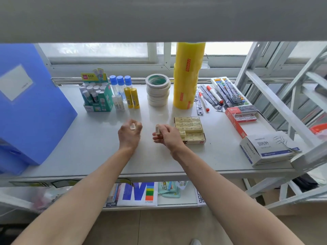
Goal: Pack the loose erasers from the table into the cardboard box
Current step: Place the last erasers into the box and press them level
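Observation:
An open cardboard box [194,142] lies on the white table, right of centre, with rows of pale yellow wrapped erasers [189,123] filling it. My right hand [166,136] hovers just left of the box and pinches one wrapped eraser [157,129] upright between thumb and fingers. My left hand [130,132] is further left, above the table, its fingers curled round another small eraser [132,127], which is blurred.
Glue sticks [131,98] and a green glue display box [98,96] stand behind my left hand. Tape rolls [158,90], a tall yellow tape stack [187,75], pens [215,94], a red box [240,117] and a paperclip carton [267,149] crowd the right. Blue folders [28,106] stand left.

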Demonstrator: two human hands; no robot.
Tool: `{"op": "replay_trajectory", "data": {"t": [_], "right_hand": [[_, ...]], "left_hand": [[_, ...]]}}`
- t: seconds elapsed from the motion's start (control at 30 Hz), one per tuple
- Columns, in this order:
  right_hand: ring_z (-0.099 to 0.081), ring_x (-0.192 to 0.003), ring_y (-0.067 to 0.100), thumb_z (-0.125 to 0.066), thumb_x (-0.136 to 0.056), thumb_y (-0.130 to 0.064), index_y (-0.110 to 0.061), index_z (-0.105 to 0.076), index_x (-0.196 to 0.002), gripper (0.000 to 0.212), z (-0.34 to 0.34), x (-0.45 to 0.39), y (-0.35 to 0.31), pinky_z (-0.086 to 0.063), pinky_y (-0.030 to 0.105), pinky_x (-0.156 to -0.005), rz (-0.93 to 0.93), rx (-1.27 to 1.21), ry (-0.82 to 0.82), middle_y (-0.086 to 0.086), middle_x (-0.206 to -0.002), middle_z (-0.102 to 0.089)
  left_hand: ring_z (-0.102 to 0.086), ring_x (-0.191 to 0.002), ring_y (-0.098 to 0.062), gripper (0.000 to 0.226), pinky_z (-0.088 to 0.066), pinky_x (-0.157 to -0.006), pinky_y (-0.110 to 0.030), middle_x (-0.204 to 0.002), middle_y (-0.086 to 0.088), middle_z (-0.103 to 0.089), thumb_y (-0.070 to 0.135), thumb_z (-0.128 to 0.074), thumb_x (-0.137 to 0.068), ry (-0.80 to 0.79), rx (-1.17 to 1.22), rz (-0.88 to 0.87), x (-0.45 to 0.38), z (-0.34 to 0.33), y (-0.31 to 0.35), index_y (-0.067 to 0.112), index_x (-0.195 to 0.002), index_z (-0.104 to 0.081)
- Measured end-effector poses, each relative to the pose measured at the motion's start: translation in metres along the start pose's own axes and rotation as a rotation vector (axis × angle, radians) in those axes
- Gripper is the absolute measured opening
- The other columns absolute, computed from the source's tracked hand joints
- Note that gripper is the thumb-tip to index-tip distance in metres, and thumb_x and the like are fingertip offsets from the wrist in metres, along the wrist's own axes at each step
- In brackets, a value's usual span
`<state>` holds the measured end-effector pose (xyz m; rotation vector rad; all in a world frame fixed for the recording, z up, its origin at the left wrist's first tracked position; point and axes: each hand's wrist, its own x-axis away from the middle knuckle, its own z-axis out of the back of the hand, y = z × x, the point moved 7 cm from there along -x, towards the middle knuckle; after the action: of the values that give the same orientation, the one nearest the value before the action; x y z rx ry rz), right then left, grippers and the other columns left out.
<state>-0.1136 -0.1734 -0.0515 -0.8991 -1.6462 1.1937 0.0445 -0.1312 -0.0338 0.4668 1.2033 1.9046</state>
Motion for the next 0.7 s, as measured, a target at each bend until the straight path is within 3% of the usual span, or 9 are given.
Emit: {"op": "replay_trajectory", "data": {"t": [0.07, 0.13, 0.23, 0.37, 0.47, 0.57, 0.7], "right_hand": [[-0.062, -0.06, 0.018, -0.041, -0.103, -0.016, 0.0, -0.055, -0.103, 0.021, 0.001, 0.005, -0.001, -0.054, 0.023, -0.056, -0.059, -0.196, -0.033, 0.017, -0.08, -0.064], [-0.063, -0.057, 0.015, -0.038, -0.104, -0.016, -0.001, -0.054, -0.102, 0.022, 0.001, 0.009, -0.003, -0.054, 0.021, -0.055, -0.101, -0.354, -0.064, 0.019, -0.084, -0.065], [-0.063, -0.057, 0.013, -0.036, -0.104, -0.015, 0.001, -0.056, -0.111, 0.027, 0.005, 0.014, -0.003, -0.054, 0.019, -0.056, -0.14, -0.456, -0.087, 0.018, -0.086, -0.065], [-0.061, -0.069, 0.013, -0.054, -0.097, -0.014, -0.001, -0.063, -0.113, 0.023, 0.017, 0.02, -0.01, -0.053, 0.02, -0.064, -0.048, -0.363, -0.095, 0.011, -0.089, -0.065], [-0.06, -0.079, 0.012, -0.071, -0.085, -0.013, -0.008, -0.068, -0.109, 0.025, 0.031, 0.025, -0.021, -0.052, 0.023, -0.074, 0.117, -0.091, -0.039, 0.005, -0.088, -0.066], [-0.058, -0.08, 0.009, -0.074, -0.081, -0.011, -0.013, -0.069, -0.107, 0.026, 0.042, 0.032, -0.032, -0.051, 0.023, -0.079, 0.248, 0.164, 0.026, 0.004, -0.089, -0.064], [-0.066, -0.093, 0.014, -0.068, -0.083, -0.003, -0.017, -0.066, -0.107, 0.028, 0.046, 0.041, -0.036, -0.055, 0.025, -0.086, 0.315, 0.3, 0.017, -0.001, -0.1, -0.07]], "left_hand": [[-0.047, -0.049, -0.013, 0.012, -0.039, -0.042, -0.022, -0.081, -0.013, -0.055, 0.016, -0.055, -0.095, -0.051, 0.599, 0.364, 0.009, -0.01, -0.012, 0.005, -0.091, -0.059], [-0.044, -0.043, -0.007, 0.015, -0.036, -0.035, -0.016, -0.078, -0.009, -0.05, 0.019, -0.052, -0.095, -0.144, 1.06, 0.604, 0.024, -0.025, -0.01, 0.005, -0.091, -0.055], [-0.044, -0.039, -0.006, 0.02, -0.037, -0.034, -0.013, -0.08, -0.009, -0.048, 0.024, -0.046, -0.098, -0.241, 1.381, 0.789, 0.038, -0.038, -0.001, 0.005, -0.095, -0.05], [-0.058, -0.048, -0.012, 0.024, -0.049, -0.039, -0.016, -0.083, -0.015, -0.056, 0.027, -0.053, -0.097, -0.318, 1.388, 0.859, 0.051, -0.044, 0.007, 0.004, -0.091, -0.052], [-0.068, -0.068, -0.02, 0.021, -0.055, -0.045, -0.02, -0.077, -0.015, -0.063, 0.02, -0.064, -0.091, -0.321, 1.259, 0.848, 0.056, -0.043, 0.01, 0.003, -0.083, -0.056], [-0.07, -0.071, -0.024, 0.004, -0.055, -0.046, -0.019, -0.08, -0.017, -0.064, 0.001, -0.061, -0.089, -0.384, 1.187, 0.791, 0.057, -0.044, 0.02, -0.001, -0.088, -0.058], [-0.061, -0.07, -0.019, 0.014, -0.045, -0.04, -0.011, -0.084, -0.013, -0.058, -0.007, -0.059, -0.088, -0.487, 0.868, 0.614, 0.057, -0.047, 0.026, 0.001, -0.098, -0.063]]}}
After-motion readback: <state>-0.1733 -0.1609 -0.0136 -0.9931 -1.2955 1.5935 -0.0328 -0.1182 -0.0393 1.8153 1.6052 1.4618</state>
